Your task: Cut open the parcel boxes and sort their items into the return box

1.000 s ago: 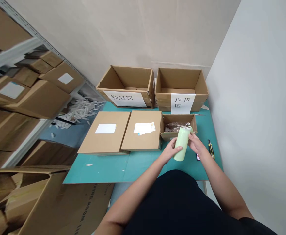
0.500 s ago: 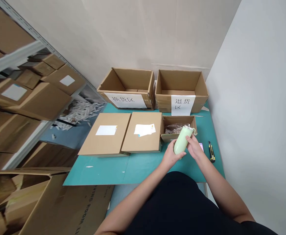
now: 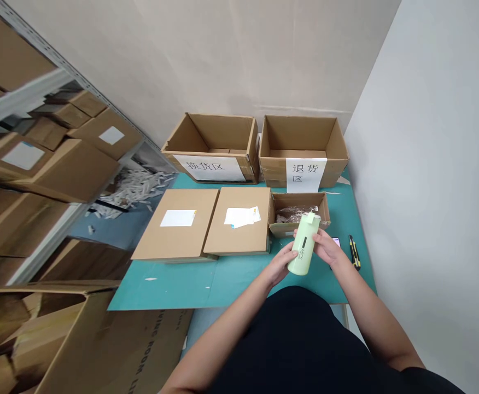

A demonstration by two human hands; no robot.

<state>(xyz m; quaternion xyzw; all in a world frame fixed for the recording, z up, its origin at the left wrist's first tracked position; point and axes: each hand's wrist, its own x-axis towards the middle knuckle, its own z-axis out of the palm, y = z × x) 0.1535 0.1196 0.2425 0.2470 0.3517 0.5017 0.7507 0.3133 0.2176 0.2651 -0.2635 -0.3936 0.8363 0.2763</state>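
A light green bottle (image 3: 302,249) with dark lettering on its side is held between both hands above the front right of the table. My left hand (image 3: 281,264) grips its lower left side, and my right hand (image 3: 325,246) closes on its upper right side. The bottle tilts slightly, its lid pointing away from me. Just beyond it stands a small open carton (image 3: 278,229) with clear plastic wrap (image 3: 291,214) inside. Partly hidden by my right hand, a phone (image 3: 337,241) lies on the table.
Two closed cartons (image 3: 174,235) with white labels lie to the left on the green table (image 3: 161,290). Behind stand two large open boxes (image 3: 212,167) with paper signs. A yellow-black utility knife (image 3: 355,253) lies at the right. Shelves of cartons (image 3: 87,164) line the left side.
The bottle has been turned in my hands, so its printed side and lid front now face me. It has come slightly lower, and my left hand has shifted its grip.
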